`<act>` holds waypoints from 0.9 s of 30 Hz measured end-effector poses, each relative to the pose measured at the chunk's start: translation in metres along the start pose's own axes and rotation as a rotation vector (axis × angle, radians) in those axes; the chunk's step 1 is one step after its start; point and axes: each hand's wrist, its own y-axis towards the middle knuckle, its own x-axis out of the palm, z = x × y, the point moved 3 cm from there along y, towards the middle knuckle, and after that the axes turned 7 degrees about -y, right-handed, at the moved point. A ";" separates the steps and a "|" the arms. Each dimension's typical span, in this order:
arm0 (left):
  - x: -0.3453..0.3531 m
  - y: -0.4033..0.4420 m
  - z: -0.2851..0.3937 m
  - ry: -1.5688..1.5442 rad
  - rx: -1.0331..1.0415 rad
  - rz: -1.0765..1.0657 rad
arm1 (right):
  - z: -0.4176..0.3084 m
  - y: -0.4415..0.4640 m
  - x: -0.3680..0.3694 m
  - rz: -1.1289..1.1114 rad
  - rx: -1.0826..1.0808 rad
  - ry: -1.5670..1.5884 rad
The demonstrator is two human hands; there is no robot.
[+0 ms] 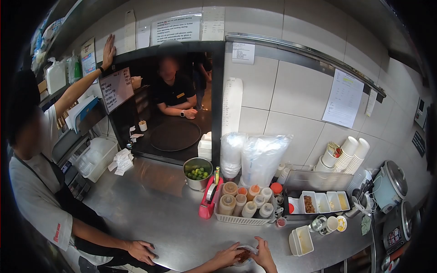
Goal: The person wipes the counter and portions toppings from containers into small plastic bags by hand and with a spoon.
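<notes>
A small round clear bowl (246,262) with reddish-brown food in it is at the bottom middle, over the steel counter. My left hand (224,258) grips its left side, fingertips at the rim. Curved around the right edge is my right hand (264,257), its thumb and fingers on the rim. Both hands partly cover the bowl, so its lower part is hidden. Beyond them stands a white basket (243,221) of squeeze bottles. To the right is a white rectangular container (301,241) holding something pale yellow.
A co-worker's hand (141,251) rests on the steel counter (166,214) at left. Behind are a metal pot of green limes (197,182), a pink tape dispenser (208,200) and a condiment tray (318,211). Another person leans at the serving window beside a round tray (175,136).
</notes>
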 end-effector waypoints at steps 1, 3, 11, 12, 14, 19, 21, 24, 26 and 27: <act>0.002 0.005 -0.003 -0.015 0.022 0.024 | 0.001 0.003 0.001 0.007 -0.017 0.006; 0.015 0.018 -0.018 -0.053 0.066 0.065 | 0.003 0.003 0.002 -0.016 -0.007 0.015; 0.021 0.028 -0.033 -0.223 0.231 0.108 | -0.001 0.007 0.001 -0.006 -0.060 0.041; 0.018 0.026 -0.030 -0.235 0.252 0.121 | -0.004 0.006 0.001 -0.012 -0.070 0.039; 0.011 0.019 -0.026 -0.286 0.250 0.134 | -0.006 0.005 0.004 -0.019 -0.091 0.046; 0.000 0.002 -0.025 -0.467 0.196 0.120 | -0.011 0.005 -0.003 -0.118 -0.040 0.146; 0.001 -0.002 -0.033 -0.517 0.175 0.132 | -0.013 0.003 -0.003 -0.137 -0.064 0.165; -0.002 -0.012 -0.031 -0.493 0.193 0.166 | -0.020 0.003 -0.002 -0.152 -0.096 0.156; 0.002 -0.010 -0.037 -0.467 0.242 0.177 | -0.022 0.002 -0.001 -0.149 -0.117 0.139; 0.001 -0.011 -0.036 -0.453 0.268 0.183 | -0.021 0.003 0.000 -0.141 -0.129 0.132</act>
